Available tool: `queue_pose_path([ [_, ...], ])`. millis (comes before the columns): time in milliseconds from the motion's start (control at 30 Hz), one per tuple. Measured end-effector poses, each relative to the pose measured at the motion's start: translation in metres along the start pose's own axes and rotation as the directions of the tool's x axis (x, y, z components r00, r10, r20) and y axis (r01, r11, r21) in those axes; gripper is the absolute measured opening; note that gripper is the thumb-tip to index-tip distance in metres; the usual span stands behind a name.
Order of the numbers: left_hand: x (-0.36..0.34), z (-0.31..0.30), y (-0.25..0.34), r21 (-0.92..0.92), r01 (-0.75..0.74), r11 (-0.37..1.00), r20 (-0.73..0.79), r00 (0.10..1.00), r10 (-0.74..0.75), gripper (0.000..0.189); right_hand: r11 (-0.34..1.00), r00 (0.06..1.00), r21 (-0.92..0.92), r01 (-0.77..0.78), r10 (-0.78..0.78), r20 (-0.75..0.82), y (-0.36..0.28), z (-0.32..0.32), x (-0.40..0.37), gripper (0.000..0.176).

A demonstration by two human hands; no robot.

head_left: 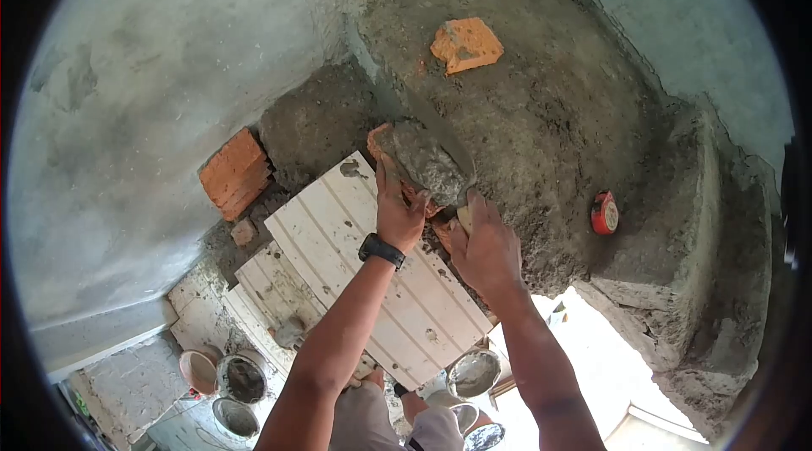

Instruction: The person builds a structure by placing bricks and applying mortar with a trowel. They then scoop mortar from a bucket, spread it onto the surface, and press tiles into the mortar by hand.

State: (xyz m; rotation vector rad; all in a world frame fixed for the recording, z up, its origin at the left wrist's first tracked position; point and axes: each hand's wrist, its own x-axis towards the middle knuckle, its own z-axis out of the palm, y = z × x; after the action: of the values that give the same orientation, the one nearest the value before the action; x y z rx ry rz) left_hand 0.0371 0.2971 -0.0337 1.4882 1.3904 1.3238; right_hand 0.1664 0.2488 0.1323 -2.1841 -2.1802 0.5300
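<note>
My left hand (401, 218), with a black watch on the wrist, is closed round the near edge of an orange brick (379, 143). Wet grey mortar (423, 160) covers most of the brick's upper face. In my right hand (488, 250) is the pale handle of a trowel (441, 134). Its long grey blade lies along the far side of the mortar. Beneath both hands are ribbed whitish panels (372, 261), spotted with mortar. The underside of the brick is hidden.
A broken orange brick (468, 45) lies on the rough cement surface (541, 138). More bricks (234, 172) are stacked by the left wall. A red tape measure (604, 213) sits at right, near a rough ledge (651, 239). Several buckets (242, 377) stand far below.
</note>
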Motion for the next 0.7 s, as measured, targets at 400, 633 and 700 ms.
queue_pose_path([
  [400,-0.003,0.006,-0.007,-0.229,0.127,0.965,0.041,0.992,-0.121,0.092,0.910,0.994,-0.406,0.090,-0.058,0.091,-0.034,-0.081,0.020,0.046],
  [633,-0.024,0.011,0.015,-0.668,0.259,0.697,0.149,0.965,-0.216,0.094,0.645,0.943,-0.694,0.320,-0.290,0.164,-0.059,-0.095,0.026,0.028],
  [700,-0.036,0.021,0.027,-0.700,0.109,0.706,0.033,0.992,-0.121,0.091,0.609,0.938,-0.718,0.337,-0.287,0.196,-0.047,-0.102,0.018,0.026],
])
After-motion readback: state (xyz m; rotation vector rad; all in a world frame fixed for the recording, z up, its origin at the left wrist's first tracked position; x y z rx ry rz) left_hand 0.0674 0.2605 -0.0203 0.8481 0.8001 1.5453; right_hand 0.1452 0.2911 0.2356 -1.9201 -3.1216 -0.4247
